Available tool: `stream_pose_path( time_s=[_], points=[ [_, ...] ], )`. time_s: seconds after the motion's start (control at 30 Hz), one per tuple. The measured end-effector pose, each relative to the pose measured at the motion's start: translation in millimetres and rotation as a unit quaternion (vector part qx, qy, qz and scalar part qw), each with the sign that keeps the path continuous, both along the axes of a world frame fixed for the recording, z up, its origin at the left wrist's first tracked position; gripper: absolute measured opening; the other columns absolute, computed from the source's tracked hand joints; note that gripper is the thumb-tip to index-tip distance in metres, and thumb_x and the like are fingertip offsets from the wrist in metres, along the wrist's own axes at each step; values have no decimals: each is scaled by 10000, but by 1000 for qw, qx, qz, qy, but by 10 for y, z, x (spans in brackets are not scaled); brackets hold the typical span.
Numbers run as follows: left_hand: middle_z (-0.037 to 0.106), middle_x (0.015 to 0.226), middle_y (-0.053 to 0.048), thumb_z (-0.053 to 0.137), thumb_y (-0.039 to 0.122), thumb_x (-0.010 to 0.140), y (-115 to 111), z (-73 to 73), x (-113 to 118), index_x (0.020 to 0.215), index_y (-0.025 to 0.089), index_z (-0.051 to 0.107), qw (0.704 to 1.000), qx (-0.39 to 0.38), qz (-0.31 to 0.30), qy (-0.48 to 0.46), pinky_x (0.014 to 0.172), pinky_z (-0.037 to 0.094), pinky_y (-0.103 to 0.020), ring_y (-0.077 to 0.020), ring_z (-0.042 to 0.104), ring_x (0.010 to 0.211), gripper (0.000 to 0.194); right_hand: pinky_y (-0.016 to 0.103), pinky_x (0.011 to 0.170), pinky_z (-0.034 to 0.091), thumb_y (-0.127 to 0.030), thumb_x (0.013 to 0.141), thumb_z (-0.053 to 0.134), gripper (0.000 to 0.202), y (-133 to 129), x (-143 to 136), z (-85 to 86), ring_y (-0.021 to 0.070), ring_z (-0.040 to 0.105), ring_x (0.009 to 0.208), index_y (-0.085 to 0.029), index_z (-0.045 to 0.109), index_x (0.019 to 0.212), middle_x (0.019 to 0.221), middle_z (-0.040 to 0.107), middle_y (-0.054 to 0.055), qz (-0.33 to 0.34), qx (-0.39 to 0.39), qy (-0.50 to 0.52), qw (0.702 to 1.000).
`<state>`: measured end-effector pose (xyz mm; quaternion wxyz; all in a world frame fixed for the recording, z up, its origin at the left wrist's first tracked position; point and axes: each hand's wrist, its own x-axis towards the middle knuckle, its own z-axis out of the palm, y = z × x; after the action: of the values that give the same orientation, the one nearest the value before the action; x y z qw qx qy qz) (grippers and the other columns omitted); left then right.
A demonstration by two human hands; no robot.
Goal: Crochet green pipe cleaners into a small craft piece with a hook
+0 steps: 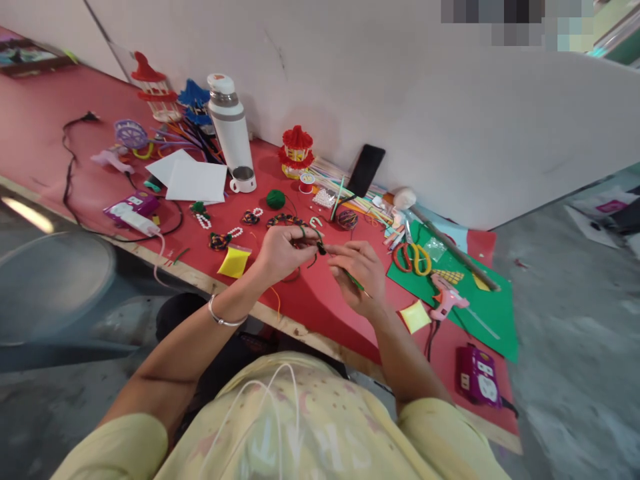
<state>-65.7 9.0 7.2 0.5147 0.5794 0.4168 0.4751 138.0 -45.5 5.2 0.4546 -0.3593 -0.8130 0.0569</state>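
My left hand is closed in a pinch on a small dark green piece of yarn work, with green yarn looped over its fingers. From the right, my right hand grips a thin crochet hook with a green handle, its tip meeting the yarn work. Behind the hands sits a green yarn ball, and a multicoloured yarn ball lies further right. A braided multicoloured strip is partly hidden by my left hand. White beaded loops with yarn pieces lie left of it.
The red table bears a white flask, a cup, a phone, scissors and a pink glue gun. Purple power strips stand at both sides. A grey wall rises behind.
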Motion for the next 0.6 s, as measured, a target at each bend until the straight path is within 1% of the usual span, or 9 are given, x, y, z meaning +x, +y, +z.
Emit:
stream_pose_path(
  time_s=[0.1, 0.17, 0.23, 0.33, 0.4, 0.47, 0.6],
  points=[
    [790, 784, -41, 778, 212, 697, -2, -48, 49, 887, 153, 851, 998, 26, 35, 39, 642, 525, -246, -161, 685, 683, 212, 501, 925, 586, -225, 983, 673, 190, -19, -47, -92, 262, 746, 1053, -306, 747, 1138, 1248, 839, 64, -32, 16, -4, 999],
    [793, 800, -38, 764, 198, 717, -6, -62, 78, 908, 160, 855, 996, 45, 49, 58, 663, 532, -248, -167, 696, 704, 216, 500, 922, 585, -226, 981, 676, 189, -25, -75, -132, 266, 735, 1058, -309, 752, 1134, 1255, 836, 61, -52, 20, -1, 998],
    [798, 824, -40, 748, 193, 737, -13, -66, 107, 915, 161, 857, 994, 63, 55, 63, 697, 540, -255, -169, 704, 728, 212, 502, 936, 576, -227, 978, 683, 192, -25, -98, -153, 272, 724, 1085, -310, 755, 1135, 1276, 829, 60, -73, 22, -2, 997],
    [800, 824, -42, 732, 195, 760, -27, -66, 138, 933, 162, 860, 993, 82, 52, 72, 671, 522, -246, -159, 695, 711, 217, 503, 952, 565, -234, 980, 686, 181, -15, -122, -153, 275, 723, 1107, -306, 759, 1129, 1290, 824, 66, -102, 29, 3, 994],
    [803, 836, -44, 732, 199, 771, -29, -74, 140, 955, 164, 860, 993, 85, 50, 70, 653, 510, -238, -151, 688, 704, 227, 498, 944, 567, -230, 991, 667, 175, -8, -130, -136, 269, 744, 1093, -298, 754, 1127, 1266, 832, 77, -100, 31, 21, 994],
    [797, 838, -43, 747, 209, 773, -18, -85, 127, 971, 163, 858, 994, 79, 49, 61, 647, 502, -234, -142, 671, 695, 232, 494, 940, 566, -221, 1005, 641, 180, -4, -136, -114, 260, 766, 1081, -292, 745, 1134, 1231, 841, 82, -83, 29, 38, 995],
    [743, 743, -25, 806, 264, 754, 11, -72, 96, 959, 156, 857, 998, 37, 44, 33, 586, 456, -233, -121, 593, 619, 238, 472, 935, 562, -213, 1016, 634, 182, -8, -151, -76, 242, 770, 1084, -287, 742, 1143, 1221, 842, 79, -73, 7, 58, 996]
  ],
)
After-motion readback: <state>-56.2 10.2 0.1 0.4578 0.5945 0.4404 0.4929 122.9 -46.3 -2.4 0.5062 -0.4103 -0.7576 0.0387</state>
